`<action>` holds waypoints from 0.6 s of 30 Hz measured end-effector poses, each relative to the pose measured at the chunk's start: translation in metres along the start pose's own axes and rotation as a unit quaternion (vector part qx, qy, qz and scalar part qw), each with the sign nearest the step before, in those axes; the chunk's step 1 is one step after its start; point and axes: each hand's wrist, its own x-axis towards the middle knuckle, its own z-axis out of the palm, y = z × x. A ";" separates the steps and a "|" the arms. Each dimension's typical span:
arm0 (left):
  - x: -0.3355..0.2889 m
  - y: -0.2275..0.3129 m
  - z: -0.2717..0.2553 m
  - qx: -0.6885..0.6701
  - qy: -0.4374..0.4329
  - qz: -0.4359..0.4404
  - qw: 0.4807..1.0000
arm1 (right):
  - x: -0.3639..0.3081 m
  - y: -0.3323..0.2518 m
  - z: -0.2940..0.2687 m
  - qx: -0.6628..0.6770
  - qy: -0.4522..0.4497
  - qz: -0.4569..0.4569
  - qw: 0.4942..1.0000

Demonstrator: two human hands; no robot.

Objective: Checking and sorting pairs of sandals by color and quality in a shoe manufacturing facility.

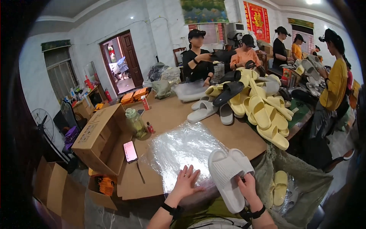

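Left hand spread wide, gripping nothing, over clear crinkled plastic film; single sheet or stack, can't tell. Step looks like readying film with footwear alongside; next move seems to call for freeing one edge, slippers kept aligned. Right hand pinching two white ribbed slippers at film's right; fingertips hidden inside, rear slipper mostly covered.

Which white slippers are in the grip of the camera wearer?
The two white slippers nearest the camera: the right hand holds them beside the clear plastic. Other pale slippers lie on the table.
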 end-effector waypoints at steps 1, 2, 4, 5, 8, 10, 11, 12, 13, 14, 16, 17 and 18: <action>-0.001 -0.002 0.003 -0.005 0.008 0.000 1.000 | 0.001 0.000 0.000 -0.013 -0.019 0.026 0.999; -0.001 -0.005 0.008 -0.008 0.013 0.000 1.000 | 0.001 -0.003 0.002 0.023 -0.028 0.058 0.998; -0.001 -0.006 0.011 -0.015 0.018 -0.004 1.000 | 0.000 -0.011 0.004 0.045 -0.015 0.035 0.998; 0.000 -0.005 0.010 -0.026 0.020 -0.003 0.999 | 0.001 -0.013 0.004 0.069 0.004 0.013 0.998; 0.005 0.000 0.002 -0.057 0.009 -0.014 0.998 | 0.000 -0.014 -0.001 0.041 -0.013 0.020 0.999; 0.008 -0.005 -0.003 -0.054 0.017 0.041 0.998 | 0.001 -0.014 -0.005 0.020 -0.008 -0.003 1.000; 0.008 -0.006 0.000 -0.059 0.014 0.036 0.998 | 0.003 -0.016 -0.006 0.002 0.001 -0.030 1.000; 0.010 -0.003 -0.001 -0.109 0.042 -0.008 0.993 | 0.005 -0.017 -0.009 -0.011 -0.017 -0.006 1.000; 0.012 -0.001 -0.003 -0.158 0.068 -0.053 0.984 | 0.006 -0.015 -0.010 -0.013 -0.023 0.001 1.000; 0.015 -0.003 -0.005 -0.176 0.085 -0.039 0.980 | 0.006 -0.013 -0.011 -0.020 0.009 -0.049 0.999; 0.020 0.017 -0.037 -0.296 0.067 -0.059 0.951 | 0.010 -0.023 -0.015 -0.032 0.080 -0.133 0.987; 0.021 0.014 -0.038 -0.337 0.072 -0.070 0.936 | 0.009 -0.034 -0.018 -0.032 0.074 -0.130 0.988; 0.022 0.012 -0.035 -0.338 0.071 -0.075 0.935 | 0.007 -0.045 -0.023 -0.023 0.031 -0.120 0.992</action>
